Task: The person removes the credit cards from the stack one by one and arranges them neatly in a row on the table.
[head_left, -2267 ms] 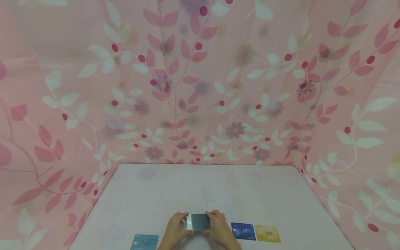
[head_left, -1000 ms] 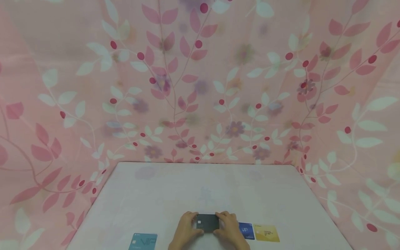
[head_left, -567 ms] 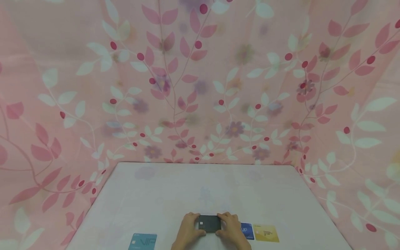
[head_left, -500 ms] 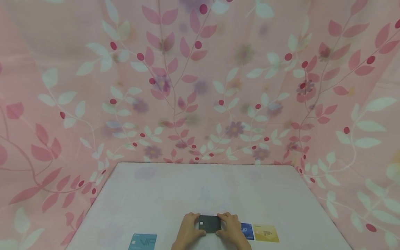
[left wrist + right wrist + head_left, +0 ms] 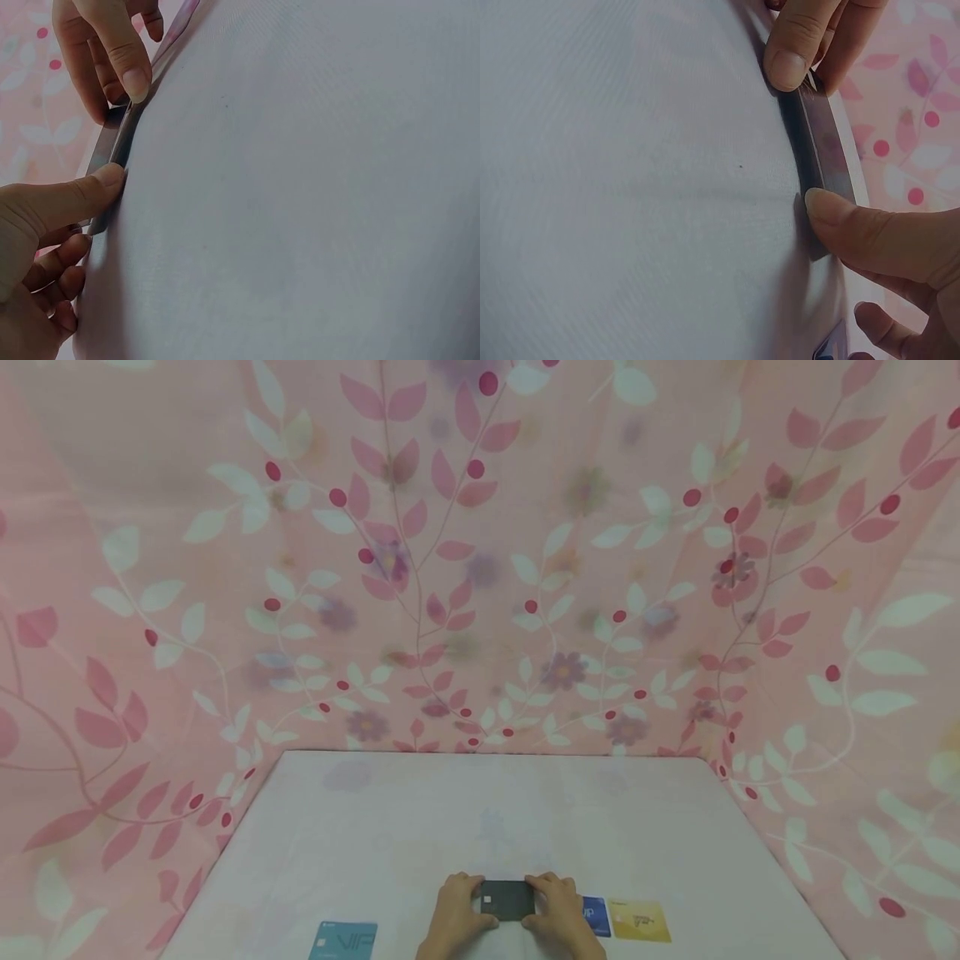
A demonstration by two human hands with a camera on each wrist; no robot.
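A black chip card [image 5: 507, 901] with a small pale chip at its left end lies between my two hands, close over the white table [image 5: 480, 810]. My left hand [image 5: 457, 910] pinches its left end between thumb and fingers. At the opposite end my right hand [image 5: 558, 910] holds it the same way, thumb on the near side. Seen nearly edge-on in the left wrist view, the card [image 5: 124, 139] shows a dark edge with a grey strip along it. The right wrist view shows the right thumb [image 5: 836, 206] against the near edge of the card [image 5: 821, 142].
A teal VIP card [image 5: 345, 941] lies to the left on the table. Right of my hands is a blue VIP card [image 5: 597, 917], partly covered by the right hand, with a yellow card [image 5: 640, 921] beside it. A pink floral cloth [image 5: 480, 568] surrounds the table's back and sides.
Both hands have shifted right with the card, and the right hand now overlaps the blue card. The pale patch on the card's left end is gone and its chip shows. Lately they barely move.
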